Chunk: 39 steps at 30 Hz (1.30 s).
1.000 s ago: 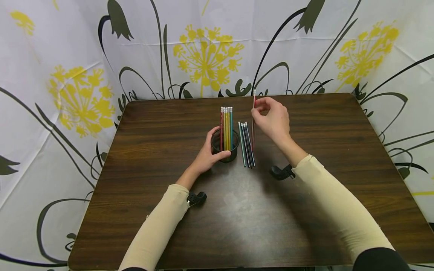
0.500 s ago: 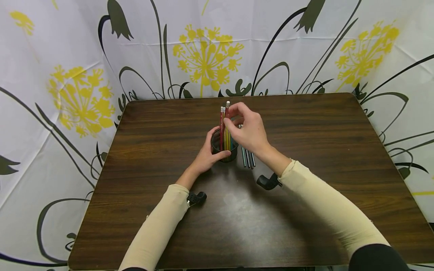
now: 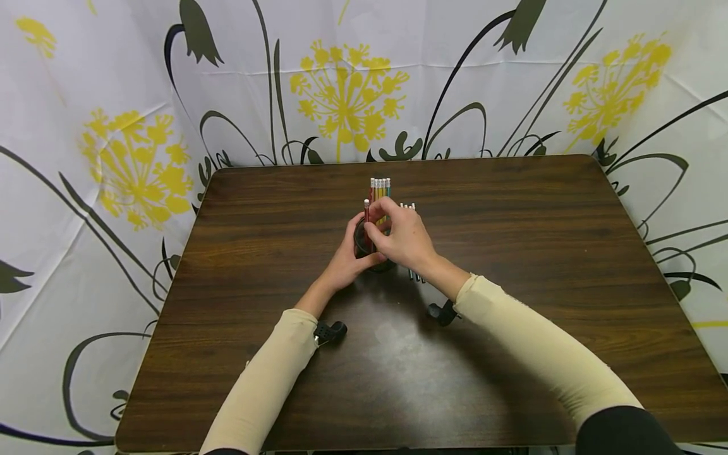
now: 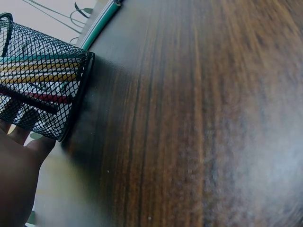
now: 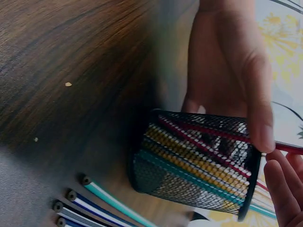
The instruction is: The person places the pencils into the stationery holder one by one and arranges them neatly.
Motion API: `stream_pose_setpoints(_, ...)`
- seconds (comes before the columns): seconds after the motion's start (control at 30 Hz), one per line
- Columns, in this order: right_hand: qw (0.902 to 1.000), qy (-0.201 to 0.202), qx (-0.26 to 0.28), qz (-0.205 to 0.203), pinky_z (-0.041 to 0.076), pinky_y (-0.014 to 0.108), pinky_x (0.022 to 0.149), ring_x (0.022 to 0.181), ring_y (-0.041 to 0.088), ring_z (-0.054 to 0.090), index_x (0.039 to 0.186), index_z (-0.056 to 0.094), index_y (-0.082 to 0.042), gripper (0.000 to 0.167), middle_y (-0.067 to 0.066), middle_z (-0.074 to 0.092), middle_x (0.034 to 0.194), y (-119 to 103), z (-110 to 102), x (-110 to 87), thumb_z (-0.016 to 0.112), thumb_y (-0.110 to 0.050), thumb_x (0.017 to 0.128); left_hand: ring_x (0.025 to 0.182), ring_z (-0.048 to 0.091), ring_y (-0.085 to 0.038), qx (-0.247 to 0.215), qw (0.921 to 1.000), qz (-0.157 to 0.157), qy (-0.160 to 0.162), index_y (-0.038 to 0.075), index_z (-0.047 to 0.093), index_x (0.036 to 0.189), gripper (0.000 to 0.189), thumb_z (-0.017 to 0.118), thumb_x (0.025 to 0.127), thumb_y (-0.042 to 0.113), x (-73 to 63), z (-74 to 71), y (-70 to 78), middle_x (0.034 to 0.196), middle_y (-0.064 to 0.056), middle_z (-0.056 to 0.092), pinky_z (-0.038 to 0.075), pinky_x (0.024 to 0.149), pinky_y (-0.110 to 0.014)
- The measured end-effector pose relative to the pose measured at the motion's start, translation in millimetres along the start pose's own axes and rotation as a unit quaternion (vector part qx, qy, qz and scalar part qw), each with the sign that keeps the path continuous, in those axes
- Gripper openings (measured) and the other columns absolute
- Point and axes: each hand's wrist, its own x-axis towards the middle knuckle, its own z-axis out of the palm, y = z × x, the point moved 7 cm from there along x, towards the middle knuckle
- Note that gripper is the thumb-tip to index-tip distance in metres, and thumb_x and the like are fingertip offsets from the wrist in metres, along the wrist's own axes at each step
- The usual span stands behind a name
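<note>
A black wire-mesh pencil cup point(image 3: 359, 243) stands upright on the table, and my left hand point(image 3: 344, 264) grips it around its left side. Several pencils point(image 3: 380, 184) in red, yellow and teal stand in it, white erasers up. My right hand point(image 3: 405, 237) pinches a dark red pencil point(image 3: 366, 208) near its eraser end, over the cup's left part. In the right wrist view, that pencil's shaft point(image 5: 289, 148) passes the rim by my left thumb point(image 5: 262, 127), and its lower part shows inside the mesh. Several loose pencils point(image 5: 109, 198) in teal, blue and grey lie beside the cup.
The dark wood-grain table point(image 3: 256, 253) spreads around the cup, its back edge against a white curtain point(image 3: 239, 88) with yellow and grey flowers. Small black cameras point(image 3: 332, 332) are strapped at both wrists. My right forearm partly covers the loose pencils in the head view.
My right hand has carried the dark red pencil leftward from beside the loose pencils to the cup and lowered it into the cup's left part. The left hand has stayed on the cup.
</note>
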Motion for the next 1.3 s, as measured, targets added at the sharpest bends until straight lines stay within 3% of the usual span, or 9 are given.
stream_pose_setpoints(0.47, 0.9997, -0.008, -0.019, 0.014, 0.056, 0.034, 0.073, 0.084, 0.016, 0.067, 0.105, 0.061, -0.009, 0.017, 0.003, 0.068, 0.096, 10, 3, -0.3, 0.068, -0.014, 0.091, 0.137, 0.034, -0.033, -0.012, 0.9997, 0.019, -0.003, 0.012, 0.013, 0.154, 0.086, 0.071, 0.09, 0.012, 1.6, 1.3, 1.3, 0.153, -0.016, 0.031, 0.023, 0.111, -0.058)
stream_pose_setpoints(0.7, 0.999, -0.007, -0.014, 0.041, 0.056, 0.037, 0.076, 0.088, 0.016, 0.066, 0.106, 0.061, -0.008, 0.017, 0.003, 0.068, 0.097, 14, 4, 3.9, 0.068, -0.014, 0.091, 0.136, 0.037, -0.028, -0.004, 0.9999, 0.009, 0.01, 0.025, 0.012, 0.155, 0.09, 0.074, 0.089, 0.024, 9.2, 0.1, -29.3, 0.153, -0.007, 0.033, 0.023, 0.112, -0.055)
stream_pose_setpoints(0.97, 0.9963, 0.011, -0.025, 0.081, 0.053, 0.031, 0.07, 0.074, 0.016, 0.065, 0.107, 0.063, -0.011, 0.017, 0.001, 0.069, 0.092, 21, 4, 8.7, 0.069, -0.016, 0.092, 0.133, 0.04, -0.02, 0.001, 0.9998, 0.009, 0.02, 0.035, 0.015, 0.153, 0.089, 0.075, 0.088, 0.031, 9.3, -0.7, -35.1, 0.151, 0.001, 0.035, 0.027, 0.111, -0.049)
stream_pose_setpoints(1.3, 0.9895, 0.043, -0.057, 0.126, 0.051, 0.029, 0.066, 0.067, 0.012, 0.062, 0.104, 0.068, -0.011, 0.017, -0.002, 0.067, 0.082, 32, 4, 18.6, 0.072, -0.02, 0.09, 0.133, 0.039, -0.021, 0.0, 0.9996, 0.019, 0.019, 0.031, 0.016, 0.153, 0.087, 0.075, 0.088, 0.025, 10.0, -0.2, -33.6, 0.151, -0.001, 0.034, 0.028, 0.111, -0.048)
